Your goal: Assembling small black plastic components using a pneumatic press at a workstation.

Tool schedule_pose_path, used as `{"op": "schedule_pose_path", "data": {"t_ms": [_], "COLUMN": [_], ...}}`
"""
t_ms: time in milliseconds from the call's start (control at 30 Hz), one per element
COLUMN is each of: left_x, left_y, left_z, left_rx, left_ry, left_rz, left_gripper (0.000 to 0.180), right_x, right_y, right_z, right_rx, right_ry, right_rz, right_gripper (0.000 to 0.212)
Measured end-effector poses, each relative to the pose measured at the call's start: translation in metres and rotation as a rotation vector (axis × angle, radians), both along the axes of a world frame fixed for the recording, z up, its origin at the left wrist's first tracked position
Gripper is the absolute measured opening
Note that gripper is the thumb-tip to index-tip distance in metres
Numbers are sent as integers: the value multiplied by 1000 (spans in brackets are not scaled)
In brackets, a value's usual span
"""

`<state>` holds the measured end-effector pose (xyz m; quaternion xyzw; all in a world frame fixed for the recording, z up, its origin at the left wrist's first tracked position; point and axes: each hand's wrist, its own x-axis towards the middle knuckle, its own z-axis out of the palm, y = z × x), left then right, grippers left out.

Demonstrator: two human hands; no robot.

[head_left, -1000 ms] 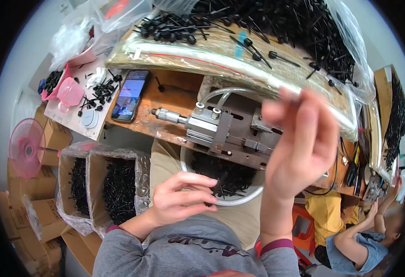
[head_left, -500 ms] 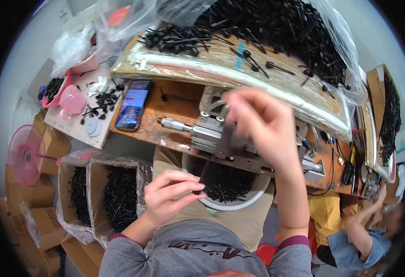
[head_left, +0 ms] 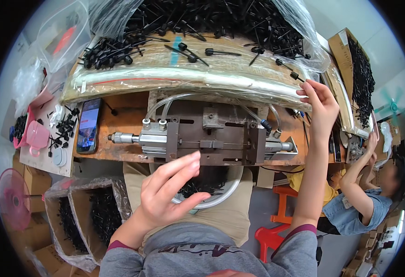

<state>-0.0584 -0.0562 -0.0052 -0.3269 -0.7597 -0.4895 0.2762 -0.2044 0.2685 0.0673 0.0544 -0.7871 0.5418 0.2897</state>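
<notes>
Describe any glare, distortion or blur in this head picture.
Head view: whitish glare streaks the glossy clear plastic wrap; fisheye distortion apparently bows its long edge; black fills the corners. Also head view: the bare left hand looks fairly crisp; the pale green bladed fan looks blurred.

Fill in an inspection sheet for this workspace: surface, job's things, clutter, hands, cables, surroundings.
Surface: brown wooden bench, plastic-wrapped board behind.
Job's things: metal fixture on the bench; black stemmed parts heaped on the board; more in the white-rimmed tub below.
Clutter: phone on the bench; pink cup on a side table.
Left hand: open before the fixture, nothing seen in it.
Right hand: close to a black part; contact unclear.
Cables: clear tubes at the fixture.
Surroundings: co-worker at right, pink fan and lined boxes at left.
</notes>
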Motion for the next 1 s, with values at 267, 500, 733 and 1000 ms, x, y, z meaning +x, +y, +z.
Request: {"op": "schedule_pose_path", "data": {"t_ms": [267, 500, 733, 1000], "left_x": [22, 25, 33, 32], "left_y": [-10, -4, -8, -9], "left_z": [-22, -30, -37, -42], "left_rx": [-3, -6, -83, -82], "left_ry": [-125, -137, -115, -110], "left_rz": [2, -40, -13, -16], "left_gripper": [69, 64, 61, 58], "right_x": [-55, -114, -147, -111], "right_y": [35, -49, -71, -63], "right_z": [-11, 5, 0, 3], "right_rx": [847, 1398, 1688, 1630], "right_ry": [146, 494, 244, 340], "right_rz": [-330, -16, 35, 214], "right_gripper": [20, 15, 15, 18]}}
